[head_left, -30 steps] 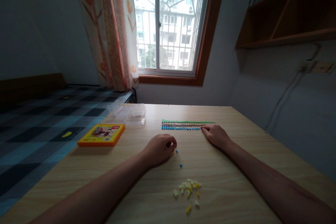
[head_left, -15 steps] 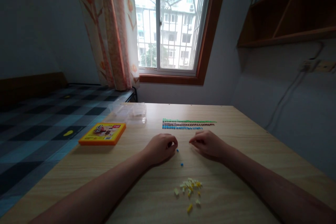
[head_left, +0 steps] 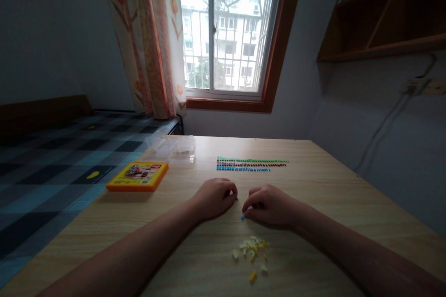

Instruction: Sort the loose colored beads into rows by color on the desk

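My left hand (head_left: 216, 198) rests on the table with thumb and fingers curled together in a pinch. A tiny blue brick (head_left: 237, 199) shows at its fingertips, partly covered; whether it is gripped is unclear. My right hand (head_left: 270, 206) is bent with its thumb and forefinger drawn together, tips right beside a second blue brick (head_left: 243, 217). That brick still lies on the wood, and anything between the right fingers is hidden. Nearer to me lies a loose pile of small cream and yellow bricks (head_left: 253, 246). Beyond the hands run rows of green bricks (head_left: 252, 160), brown bricks (head_left: 251, 165) and blue bricks (head_left: 244, 169).
To the left on the wooden table (head_left: 167, 250) lies a yellow-orange box (head_left: 137, 177). Behind it stand clear plastic trays (head_left: 172, 149). A bed with a checked cover (head_left: 45, 171) adjoins the left side; a wall with a hanging cable (head_left: 383, 125) is at the right.
My right hand has come toward me and to the left, from near the rows down to the nearer blue brick. My left hand has stayed almost in place.
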Tool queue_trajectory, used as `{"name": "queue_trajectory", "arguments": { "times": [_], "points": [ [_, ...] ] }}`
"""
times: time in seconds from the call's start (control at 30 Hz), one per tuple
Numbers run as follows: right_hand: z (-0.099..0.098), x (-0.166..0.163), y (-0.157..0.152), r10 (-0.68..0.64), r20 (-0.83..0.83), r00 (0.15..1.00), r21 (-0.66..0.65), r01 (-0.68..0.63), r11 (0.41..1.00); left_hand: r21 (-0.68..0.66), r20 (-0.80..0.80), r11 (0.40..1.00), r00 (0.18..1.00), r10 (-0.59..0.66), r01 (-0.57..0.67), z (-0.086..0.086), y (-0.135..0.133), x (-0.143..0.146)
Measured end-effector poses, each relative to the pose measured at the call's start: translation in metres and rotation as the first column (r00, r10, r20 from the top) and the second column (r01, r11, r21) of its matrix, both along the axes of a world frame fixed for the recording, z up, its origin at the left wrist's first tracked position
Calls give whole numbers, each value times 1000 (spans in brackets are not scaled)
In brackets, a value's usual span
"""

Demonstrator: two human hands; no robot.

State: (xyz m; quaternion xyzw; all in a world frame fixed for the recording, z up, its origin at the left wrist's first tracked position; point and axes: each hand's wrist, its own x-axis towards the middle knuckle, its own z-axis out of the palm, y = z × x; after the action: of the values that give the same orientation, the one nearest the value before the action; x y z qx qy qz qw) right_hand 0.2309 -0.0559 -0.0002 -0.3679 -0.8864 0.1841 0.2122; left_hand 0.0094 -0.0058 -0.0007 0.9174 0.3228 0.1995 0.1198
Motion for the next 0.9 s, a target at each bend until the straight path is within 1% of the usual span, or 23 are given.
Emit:
{"name": "queue_trajectory", "arguments": {
  "times": [0.2,0.53,0.9],
  "points": [
    [-2,-1,0,-18,-10,1000,34,18,999,9,-26,1000,1000,-1,1,0,0,0],
    [-3,-2,0,-10,-40,999,20,10,1000,25,-46,1000,999,-2,4,2,-2,0],
    [-8,-2,4,-40,-64,997,12,40,999,25,-43,1000,999,-2,3,2,-2,0]
  ]
}}
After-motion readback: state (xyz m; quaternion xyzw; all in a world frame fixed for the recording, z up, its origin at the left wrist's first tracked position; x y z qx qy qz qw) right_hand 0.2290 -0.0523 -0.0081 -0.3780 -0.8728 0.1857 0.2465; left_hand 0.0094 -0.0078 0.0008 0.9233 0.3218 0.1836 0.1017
